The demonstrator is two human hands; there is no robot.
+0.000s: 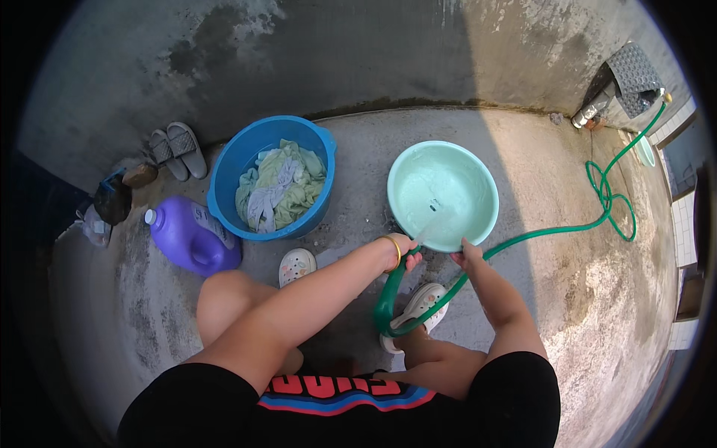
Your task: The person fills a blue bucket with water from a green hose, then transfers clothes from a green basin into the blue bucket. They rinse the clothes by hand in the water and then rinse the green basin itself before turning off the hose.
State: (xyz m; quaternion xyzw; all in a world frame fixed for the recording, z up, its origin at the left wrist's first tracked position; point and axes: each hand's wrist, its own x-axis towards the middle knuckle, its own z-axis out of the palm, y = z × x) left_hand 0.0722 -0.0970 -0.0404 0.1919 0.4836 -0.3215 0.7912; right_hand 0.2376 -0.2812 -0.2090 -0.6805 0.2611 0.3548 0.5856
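My left hand [404, 251], with a gold bangle at the wrist, grips the end of a green hose [386, 305]. Water sprays from it into a pale mint-green plastic basin [468, 193]. The near rim of that basin is pinched by my right hand [468, 253], and the basin's far side sits up from the floor or is tilted; I cannot tell which. To the left stands a blue plastic tub [228, 162] with wet-looking pale green and lavender cloth [283, 185] bunched inside.
A purple detergent jug [187, 235] lies beside the tub. Grey slippers [182, 147] lean on the concrete wall [347, 56], near a brick [140, 176] and plastic bags [112, 199]. The hose runs right in loops to a tap [665, 96]. My clog-shod feet are close below.
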